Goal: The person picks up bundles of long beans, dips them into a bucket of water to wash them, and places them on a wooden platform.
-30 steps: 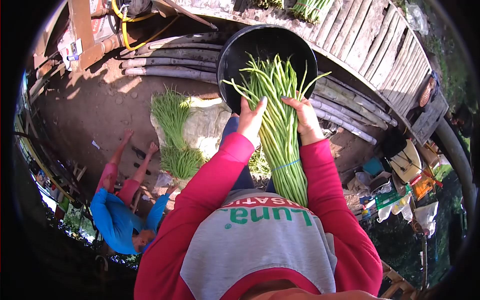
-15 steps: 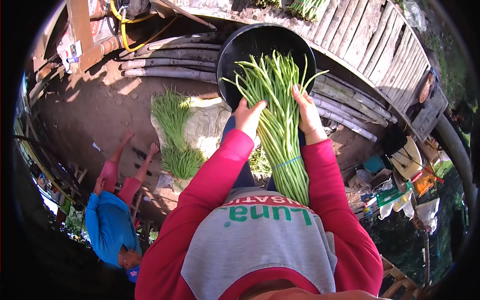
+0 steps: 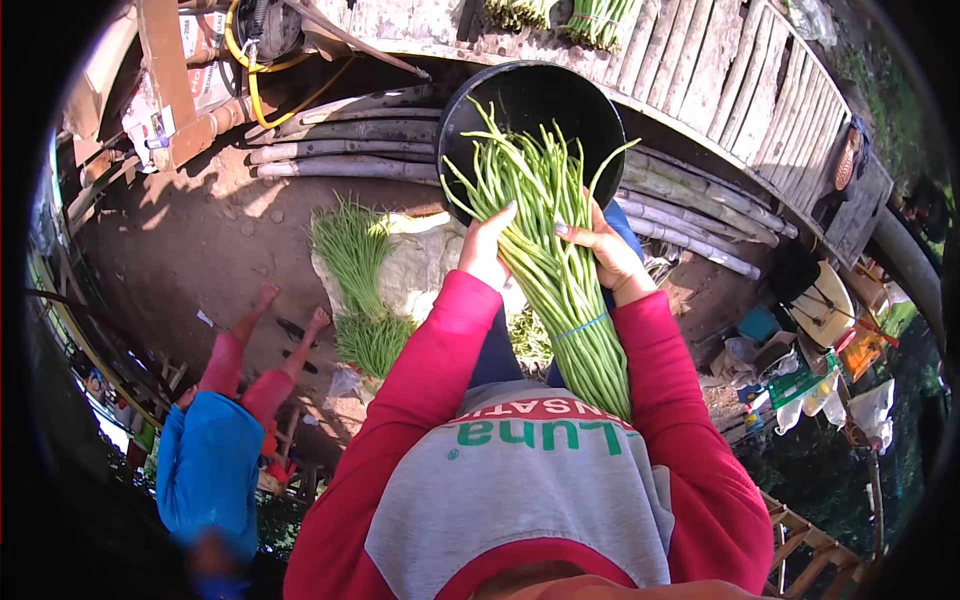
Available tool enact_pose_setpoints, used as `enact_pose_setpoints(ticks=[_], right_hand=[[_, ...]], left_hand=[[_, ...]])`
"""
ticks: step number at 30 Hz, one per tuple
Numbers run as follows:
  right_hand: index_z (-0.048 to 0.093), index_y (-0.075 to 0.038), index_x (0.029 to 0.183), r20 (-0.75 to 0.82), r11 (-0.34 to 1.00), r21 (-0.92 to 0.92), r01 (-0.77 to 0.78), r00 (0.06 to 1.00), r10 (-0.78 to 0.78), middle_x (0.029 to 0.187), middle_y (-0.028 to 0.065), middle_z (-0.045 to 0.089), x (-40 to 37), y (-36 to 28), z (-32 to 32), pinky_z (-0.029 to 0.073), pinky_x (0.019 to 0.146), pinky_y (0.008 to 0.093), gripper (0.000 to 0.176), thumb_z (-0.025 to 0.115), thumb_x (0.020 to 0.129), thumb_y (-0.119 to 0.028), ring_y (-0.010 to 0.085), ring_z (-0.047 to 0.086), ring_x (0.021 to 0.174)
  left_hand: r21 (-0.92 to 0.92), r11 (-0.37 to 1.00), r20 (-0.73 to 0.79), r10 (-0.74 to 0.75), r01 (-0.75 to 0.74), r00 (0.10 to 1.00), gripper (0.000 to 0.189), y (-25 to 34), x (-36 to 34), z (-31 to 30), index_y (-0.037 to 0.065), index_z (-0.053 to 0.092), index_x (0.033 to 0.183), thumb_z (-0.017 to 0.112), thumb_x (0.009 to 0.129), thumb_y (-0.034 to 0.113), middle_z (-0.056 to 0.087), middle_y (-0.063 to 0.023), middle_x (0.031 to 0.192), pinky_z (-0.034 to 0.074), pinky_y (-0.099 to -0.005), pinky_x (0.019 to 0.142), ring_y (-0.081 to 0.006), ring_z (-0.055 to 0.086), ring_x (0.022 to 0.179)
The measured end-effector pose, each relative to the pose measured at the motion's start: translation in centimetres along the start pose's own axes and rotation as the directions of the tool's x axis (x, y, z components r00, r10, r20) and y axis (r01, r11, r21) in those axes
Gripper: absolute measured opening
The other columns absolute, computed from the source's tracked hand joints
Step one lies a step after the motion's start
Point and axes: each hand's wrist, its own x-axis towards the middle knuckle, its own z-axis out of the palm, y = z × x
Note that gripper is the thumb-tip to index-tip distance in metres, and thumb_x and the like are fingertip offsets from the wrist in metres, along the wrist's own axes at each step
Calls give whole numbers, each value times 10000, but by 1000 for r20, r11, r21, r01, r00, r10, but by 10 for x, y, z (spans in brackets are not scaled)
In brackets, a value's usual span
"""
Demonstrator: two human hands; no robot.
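A thick bundle of long green string beans lies along my front, its lower end against my shirt. A blue band ties it near that lower end. My left hand is closed round the left side of the bundle, thumb on top. On the opposite side my right hand grips it, thumb laid across the beans. Above the band the loose tips fan out over a black basin, and a few stray beans stick out sideways. The undersides of both hands are hidden by the bundle.
More green beans lie on a pale sack on the ground to the left. Bamboo poles run behind the basin. Tied bundles rest on a slatted platform. A person in blue is at lower left.
My right hand has shifted slightly down the bundle, its thumb now across the beans. The bean tips lean more to the left. The person in blue has changed posture.
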Motion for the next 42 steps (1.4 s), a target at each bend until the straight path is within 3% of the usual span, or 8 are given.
enact_pose_setpoints(ticks=[7, 10, 14, 16, 24, 25, 34, 42], right_hand=[[410, -62, 1451, -15, 997, 74, 20, 1000, -19, 1228, 91, 640, 1, 0, -5, 514, 953, 331, 748, 704, 784, 105, 193, 633, 1104], [414, -61, 1450, -3, 996, 48, 79, 997, -79, 1237, 90, 638, -2, 0, -3, 516, 950, 331, 748, 709, 782, 101, 194, 635, 1101], [373, -59, 1475, 16, 995, 32, 90, 996, -91, 1300, 96, 600, -7, -3, 4, 476, 1009, 346, 844, 749, 734, 90, 211, 589, 1181], [345, -57, 1491, 11, 996, 32, 83, 996, -83, 1323, 99, 582, -7, -2, 1, 462, 1026, 353, 895, 767, 714, 80, 218, 566, 1214], [335, -44, 1494, 33, 995, 57, 78, 996, -80, 1326, 105, 579, -7, -2, -5, 460, 1029, 357, 896, 765, 717, 75, 227, 566, 1218], [339, -44, 1492, 38, 997, 45, 69, 997, -71, 1327, 105, 579, -6, -2, -5, 459, 1030, 357, 890, 763, 720, 75, 226, 565, 1219], [357, -45, 1483, 39, 996, 16, 86, 995, -87, 1322, 95, 585, -10, -8, -3, 460, 1024, 347, 863, 746, 724, 82, 211, 571, 1208], [359, -54, 1487, 69, 993, 78, 91, 993, -97, 1315, 98, 593, -12, -7, -5, 469, 1022, 356, 862, 742, 727, 82, 220, 578, 1204]], left_hand=[[461, 820, -157, 450, -338, 879, 731, 1, 9, -2, 9, 340, 1475, 733, 861, 60, 522, -119, 1351, 488, -325, 963, -196, 582, 1140], [905, 143, 184, 719, -401, 670, 746, 0, 1, 3, 108, 315, 1519, 710, 886, 89, 317, -149, 1499, 345, -384, 1117, -238, 372, 1366], [828, -79, 425, 734, -555, 530, 441, 0, -1, 25, 96, 625, 1280, 745, 857, 125, 363, -111, 1446, 334, -402, 1109, -252, 368, 1343], [826, -408, 563, 616, -388, 551, 787, 5, -10, 44, 92, 454, 1440, 841, 760, 175, 367, -145, 1431, 336, -421, 1111, -276, 377, 1341], [600, 586, 214, 539, -545, 815, 635, -29, 11, -8, 7, 394, 1355, 665, 790, -94, 408, -147, 1369, 359, -385, 1100, -260, 425, 1323], [884, 134, 309, 550, -447, 776, 574, -24, 14, -18, -27, 425, 1344, 613, 812, -130, 416, -132, 1381, 414, -351, 1062, -235, 492, 1274], [864, 179, 252, 656, -471, 711, 285, -20, 17, -3, -57, 649, 1104, 737, 848, 29, 493, -100, 1296, 477, -313, 989, -185, 568, 1146], [904, 398, 98, 166, -157, 981, 384, 8, 26, -10, -84, 602, 1134, 728, 774, -39, 599, -124, 1125, 509, -295, 884, -202, 618, 1023]])
